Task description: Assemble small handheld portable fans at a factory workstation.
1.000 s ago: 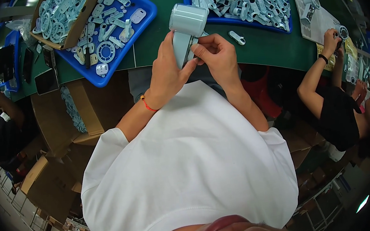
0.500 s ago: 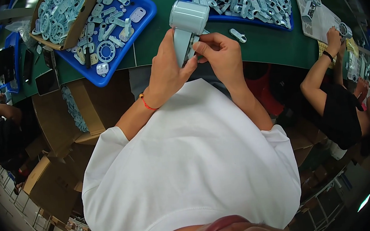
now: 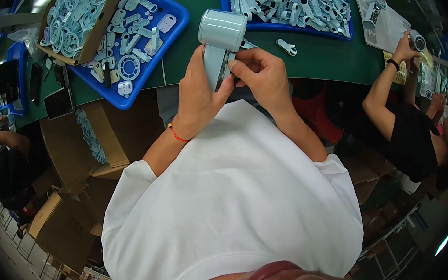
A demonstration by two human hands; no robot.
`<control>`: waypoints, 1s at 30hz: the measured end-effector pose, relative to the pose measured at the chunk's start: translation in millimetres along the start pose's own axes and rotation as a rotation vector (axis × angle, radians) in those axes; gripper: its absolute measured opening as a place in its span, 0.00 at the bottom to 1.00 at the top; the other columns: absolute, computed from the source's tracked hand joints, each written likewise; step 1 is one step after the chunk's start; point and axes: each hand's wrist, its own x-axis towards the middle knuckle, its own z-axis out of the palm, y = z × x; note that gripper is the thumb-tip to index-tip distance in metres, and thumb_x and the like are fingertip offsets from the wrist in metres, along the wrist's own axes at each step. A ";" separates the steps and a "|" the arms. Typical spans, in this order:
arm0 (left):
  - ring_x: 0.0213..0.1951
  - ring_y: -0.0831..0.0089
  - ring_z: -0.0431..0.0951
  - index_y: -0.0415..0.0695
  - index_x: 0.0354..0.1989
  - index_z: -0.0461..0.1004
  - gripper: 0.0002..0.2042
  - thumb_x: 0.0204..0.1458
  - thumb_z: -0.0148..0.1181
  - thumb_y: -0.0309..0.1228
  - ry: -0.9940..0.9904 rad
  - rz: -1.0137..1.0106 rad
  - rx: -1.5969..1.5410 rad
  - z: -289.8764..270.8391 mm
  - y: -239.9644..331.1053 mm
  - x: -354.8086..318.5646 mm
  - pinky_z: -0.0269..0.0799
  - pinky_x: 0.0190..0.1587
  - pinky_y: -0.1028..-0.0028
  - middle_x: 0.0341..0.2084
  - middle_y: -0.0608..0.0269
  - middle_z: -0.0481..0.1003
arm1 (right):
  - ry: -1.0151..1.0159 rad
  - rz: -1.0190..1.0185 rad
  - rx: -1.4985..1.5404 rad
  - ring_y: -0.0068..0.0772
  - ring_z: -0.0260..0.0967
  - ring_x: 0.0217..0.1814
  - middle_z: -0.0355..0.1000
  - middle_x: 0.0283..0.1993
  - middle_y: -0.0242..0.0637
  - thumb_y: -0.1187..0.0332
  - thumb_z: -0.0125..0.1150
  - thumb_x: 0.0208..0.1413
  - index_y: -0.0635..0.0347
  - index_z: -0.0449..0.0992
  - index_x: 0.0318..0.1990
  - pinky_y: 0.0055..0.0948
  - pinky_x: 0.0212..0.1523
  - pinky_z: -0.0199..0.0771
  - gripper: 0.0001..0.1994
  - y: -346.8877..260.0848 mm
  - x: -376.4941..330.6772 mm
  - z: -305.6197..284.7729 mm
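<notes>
Both my hands are raised in front of me at the table's near edge. My left hand (image 3: 196, 96) is wrapped around the handle of a pale blue handheld fan (image 3: 222, 29), whose glossy cylindrical head points up and away. Along the handle's right side runs an opening with dark parts inside. My right hand (image 3: 262, 77) is closed, its thumb and fingertips pressed together against that side. Any small piece between those fingertips is hidden. A pale blue strip-shaped part (image 3: 247, 44) shows just beyond the right fingers, and a loose oblong part (image 3: 286, 47) lies further right.
A blue tray (image 3: 178, 28) at left holds pale blue parts and a cardboard box (image 3: 88, 53) of more. Another blue tray (image 3: 277, 25) at far right is heaped with handle pieces. A phone-like dark device (image 3: 58, 103) lies left. A co-worker's arm (image 3: 380, 84) works at right.
The fan in my hands has come slightly lower and to the left, its head tilting a little more. The right fingers stay at the handle's open side. The co-worker's hand at right has shifted slightly.
</notes>
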 end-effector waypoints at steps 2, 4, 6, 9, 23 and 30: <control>0.39 0.47 0.74 0.33 0.57 0.54 0.34 0.42 0.64 0.30 0.003 0.021 0.009 -0.3 0.1 0.8 0.73 0.38 0.62 0.43 0.41 0.69 | -0.004 0.004 -0.019 0.21 0.73 0.30 0.75 0.30 0.38 0.71 0.62 0.51 0.71 0.75 0.38 0.20 0.27 0.75 0.11 -5.9 -0.5 -1.3; 0.38 0.47 0.75 0.33 0.57 0.53 0.34 0.42 0.64 0.30 0.008 0.043 0.018 0.0 1.3 1.9 0.73 0.37 0.62 0.42 0.40 0.69 | -0.008 0.006 -0.039 0.21 0.72 0.29 0.75 0.30 0.38 0.71 0.62 0.51 0.70 0.76 0.38 0.20 0.26 0.75 0.10 -6.4 -1.1 -1.5; 0.36 0.46 0.75 0.33 0.56 0.55 0.34 0.42 0.64 0.30 0.010 0.022 -0.003 0.8 4.6 3.5 0.73 0.37 0.63 0.40 0.40 0.70 | 0.021 -0.032 -0.033 0.21 0.73 0.29 0.75 0.30 0.38 0.72 0.62 0.51 0.71 0.75 0.38 0.19 0.25 0.75 0.10 -3.4 -1.5 -1.2; 0.35 0.50 0.76 0.34 0.56 0.56 0.32 0.43 0.63 0.30 -0.004 0.049 -0.034 -1.6 10.5 8.5 0.73 0.36 0.65 0.39 0.42 0.71 | 0.093 -0.056 -0.009 0.22 0.72 0.28 0.74 0.28 0.37 0.72 0.63 0.51 0.70 0.74 0.37 0.19 0.26 0.74 0.10 -1.9 -4.0 1.9; 0.26 0.72 0.75 0.35 0.54 0.59 0.27 0.45 0.60 0.31 -0.239 -0.207 -0.405 -6.6 13.9 7.6 0.71 0.30 0.75 0.29 0.56 0.74 | -0.160 0.024 0.333 0.23 0.67 0.37 0.73 0.35 0.34 0.51 0.62 0.51 0.67 0.73 0.45 0.24 0.42 0.67 0.26 18.1 1.0 -8.8; 0.28 0.69 0.76 0.35 0.55 0.58 0.28 0.47 0.59 0.34 -0.243 -0.198 -0.362 -5.1 6.3 11.1 0.72 0.32 0.72 0.29 0.53 0.74 | -0.185 0.045 0.306 0.22 0.67 0.38 0.73 0.36 0.34 0.52 0.62 0.51 0.68 0.75 0.41 0.24 0.42 0.66 0.23 26.0 11.6 -10.9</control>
